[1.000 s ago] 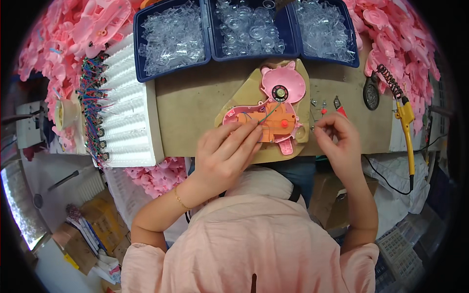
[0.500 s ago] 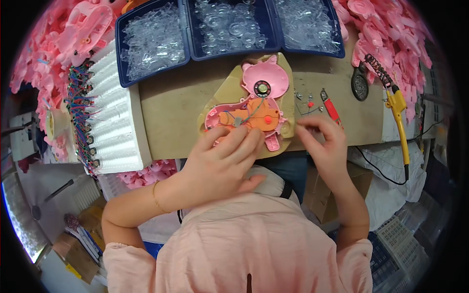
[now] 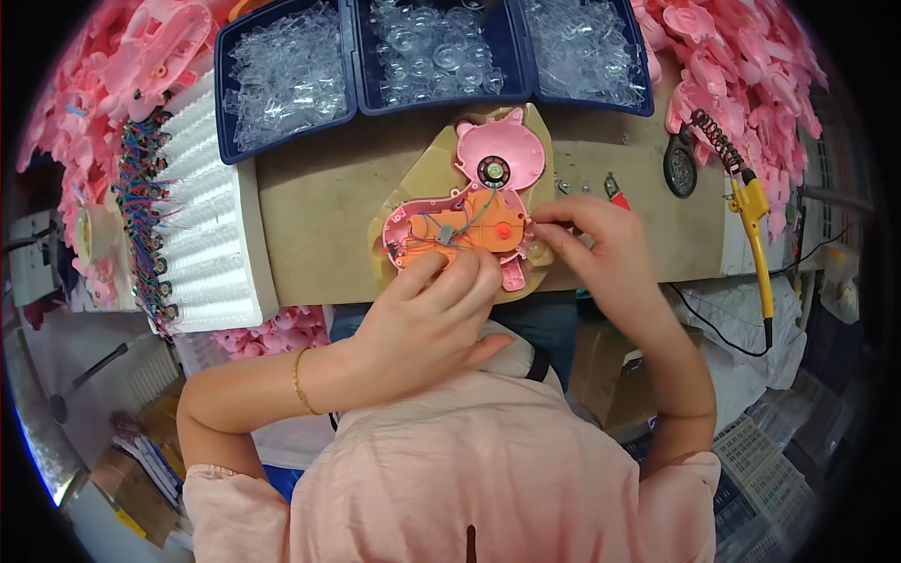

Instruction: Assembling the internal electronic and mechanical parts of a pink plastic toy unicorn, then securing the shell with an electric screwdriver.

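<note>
A pink animal-shaped toy shell half (image 3: pixel 500 150), its inner side up, sits in a tan holder (image 3: pixel 422 169). Inside its body are an orange mechanism box (image 3: pixel 481 231) with a red knob, a small grey block and thin wires; a black round part with a metal centre is at the neck. My left hand (image 3: pixel 427 305) grips the shell's near edge with bent fingers, thumb held apart. At the shell's right edge, my right hand (image 3: pixel 601 246) pinches thumb and forefinger together; whatever lies between the fingertips is too small to make out.
Blue bins (image 3: pixel 432 98) of clear plastic parts line the back. A white ridged tray (image 3: pixel 211 216) with wired round parts stands left. Right are red-handled cutters (image 3: pixel 617 194), partly hidden, a black oval object (image 3: pixel 679 164) and a yellow soldering iron (image 3: pixel 754 211). Pink shells (image 3: pixel 741 80) are heaped behind.
My right hand has moved left onto the shell's right edge, its thumb and forefinger closing together. It now covers part of the cutters. My left hand stays at the shell's near edge.
</note>
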Available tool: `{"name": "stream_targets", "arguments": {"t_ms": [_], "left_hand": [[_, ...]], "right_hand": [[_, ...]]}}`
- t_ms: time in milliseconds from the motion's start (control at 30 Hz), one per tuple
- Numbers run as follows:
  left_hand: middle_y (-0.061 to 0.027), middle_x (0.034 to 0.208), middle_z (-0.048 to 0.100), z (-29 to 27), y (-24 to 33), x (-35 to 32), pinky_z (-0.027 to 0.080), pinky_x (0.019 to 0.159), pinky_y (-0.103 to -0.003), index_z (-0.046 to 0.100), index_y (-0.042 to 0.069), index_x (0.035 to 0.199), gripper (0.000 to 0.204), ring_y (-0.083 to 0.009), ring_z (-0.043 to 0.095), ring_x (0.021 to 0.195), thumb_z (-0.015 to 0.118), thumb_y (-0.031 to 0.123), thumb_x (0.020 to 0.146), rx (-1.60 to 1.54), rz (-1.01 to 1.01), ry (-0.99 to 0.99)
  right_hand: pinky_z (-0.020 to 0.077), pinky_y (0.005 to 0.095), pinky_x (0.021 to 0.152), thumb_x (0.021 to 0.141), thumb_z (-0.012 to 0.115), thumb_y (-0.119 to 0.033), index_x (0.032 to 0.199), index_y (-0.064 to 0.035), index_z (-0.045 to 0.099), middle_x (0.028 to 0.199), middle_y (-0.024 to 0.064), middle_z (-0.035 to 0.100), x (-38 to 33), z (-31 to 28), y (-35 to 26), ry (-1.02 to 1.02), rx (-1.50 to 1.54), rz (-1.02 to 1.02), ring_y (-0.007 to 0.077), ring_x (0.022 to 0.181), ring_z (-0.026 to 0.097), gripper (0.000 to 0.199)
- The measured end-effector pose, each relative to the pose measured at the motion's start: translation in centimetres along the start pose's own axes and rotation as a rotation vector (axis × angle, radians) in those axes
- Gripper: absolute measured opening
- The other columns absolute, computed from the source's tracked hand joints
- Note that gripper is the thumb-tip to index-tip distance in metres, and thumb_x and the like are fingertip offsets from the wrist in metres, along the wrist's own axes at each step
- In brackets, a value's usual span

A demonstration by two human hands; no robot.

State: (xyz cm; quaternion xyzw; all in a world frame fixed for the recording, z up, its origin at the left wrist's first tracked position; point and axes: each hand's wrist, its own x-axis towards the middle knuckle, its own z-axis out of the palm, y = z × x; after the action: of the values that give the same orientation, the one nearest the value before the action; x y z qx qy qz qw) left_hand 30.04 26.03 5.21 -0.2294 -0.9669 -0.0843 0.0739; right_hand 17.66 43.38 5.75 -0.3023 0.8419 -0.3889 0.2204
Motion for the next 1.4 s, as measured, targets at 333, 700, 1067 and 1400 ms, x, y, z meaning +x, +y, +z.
{"name": "stream_targets", "arguments": {"t_ms": [333,700,1067,1400], "left_hand": [[-0.0087,0.103,0.051,-0.1,0.3,0.8,0.036,0.083,-0.031,0.06,-0.003,0.09,0.061,-0.0208,0.044,0.099,0.059,0.054,0.069,-0.034,0.001,-0.026],[-0.0182,0.116,0.051,1.2,-0.8,-0.7,0.034,0.087,-0.037,0.062,-0.006,0.093,0.064,-0.0266,0.044,0.107,0.052,0.054,0.076,-0.156,0.033,0.089],[-0.0192,0.132,0.04,-1.7,-4.7,-0.7,0.032,0.099,-0.043,0.049,0.002,0.119,0.058,-0.0335,0.038,0.123,0.065,0.032,0.072,-0.413,-0.141,0.346],[-0.0202,0.131,0.041,-2.1,-32.3,-3.0,0.034,0.099,-0.039,0.043,0.0,0.125,0.046,-0.0305,0.04,0.121,0.049,0.015,0.082,0.833,-0.838,0.429]], "right_hand": [[0.0384,0.0341,0.074,0.07,0.068,-0.006,0.08,-0.0054,0.062,0.082,0.0058,0.058,-0.6,0.4,0.7,0.186,-0.407,-0.421,0.0244,0.076,0.055,0.011],[0.0453,0.0313,0.074,0.076,0.064,-0.01,0.089,-0.0011,0.062,0.083,0.0088,0.061,3.6,-2.8,0.5,-0.171,-0.022,-0.082,0.0206,0.082,0.059,0.016],[0.039,0.0434,0.085,0.082,0.049,-0.017,0.088,-0.0072,0.056,0.09,0.0119,0.056,21.2,-0.3,3.3,0.302,-0.363,-0.276,0.0352,0.097,0.048,0.013],[0.043,0.0271,0.078,0.087,0.053,-0.006,0.11,-0.0008,0.052,0.095,0.009,0.061,18.7,-2.4,5.9,0.472,-0.226,-0.383,0.0189,0.086,0.057,0.023]]}}
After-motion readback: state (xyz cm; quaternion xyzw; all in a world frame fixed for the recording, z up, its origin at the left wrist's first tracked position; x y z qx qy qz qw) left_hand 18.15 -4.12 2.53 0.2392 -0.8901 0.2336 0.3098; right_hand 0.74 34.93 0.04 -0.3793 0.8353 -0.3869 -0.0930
